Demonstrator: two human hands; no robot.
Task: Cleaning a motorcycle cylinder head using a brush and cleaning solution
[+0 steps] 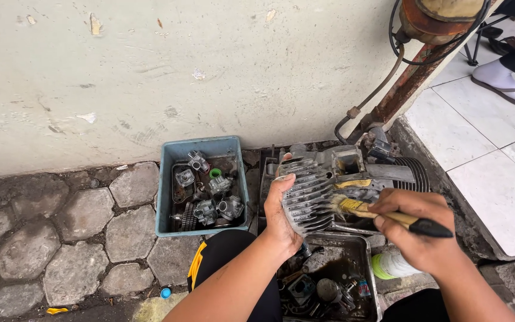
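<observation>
Both forearms rise from the bottom edge, cut off below the elbows, over dark trousers with a yellow stripe. Left hand (281,209) is wrapped around the near end of a finned metal engine cylinder (306,194), palm against the fins and a fingertip showing over the top; the rest of the fingers are hidden behind it. Right hand (421,229) is closed on the black-ended handle of a paintbrush (362,209), whose worn bristles touch the fins. Beneath, a steel tray (362,253) of dark, oily liquid holds small parts too murky to identify. Just left sits a blue plastic bin (168,197) of carburettor-like pieces. Behind the cylinder, a crankcase (365,167) is partly blocked. Someone's sandalled foot (499,80) shows top right.
</observation>
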